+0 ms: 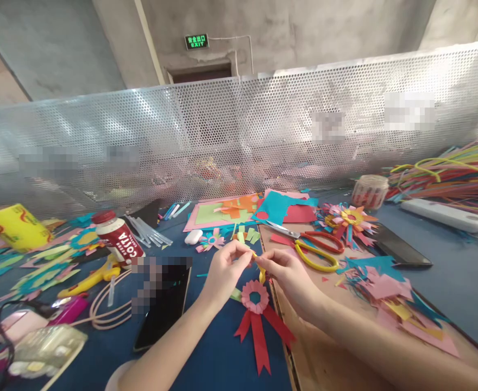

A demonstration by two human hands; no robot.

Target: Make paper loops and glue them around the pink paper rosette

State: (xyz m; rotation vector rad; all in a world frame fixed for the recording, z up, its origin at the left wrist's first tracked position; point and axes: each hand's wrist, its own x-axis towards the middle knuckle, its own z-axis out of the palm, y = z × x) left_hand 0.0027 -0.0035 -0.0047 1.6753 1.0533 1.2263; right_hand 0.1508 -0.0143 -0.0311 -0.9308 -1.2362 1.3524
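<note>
Folding the yellow paper strip [259, 266], by the look of it: left hand [226, 266] and right hand [285, 269] both clamped on it, pink rosette [255, 297] at 6 o'clock, scissors [316, 252] at 2 o'clock. Next crease needs a firm pinch and aligned ends.

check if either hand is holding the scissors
No, the scissors lie on the brown board beyond the hands; the left hand and right hand pinch a yellow paper strip.

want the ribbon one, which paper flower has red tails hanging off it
The pink pleated paper rosette beside the right hand; the small pink-and-blue flower and the large multicoloured flower have no tails.
</note>
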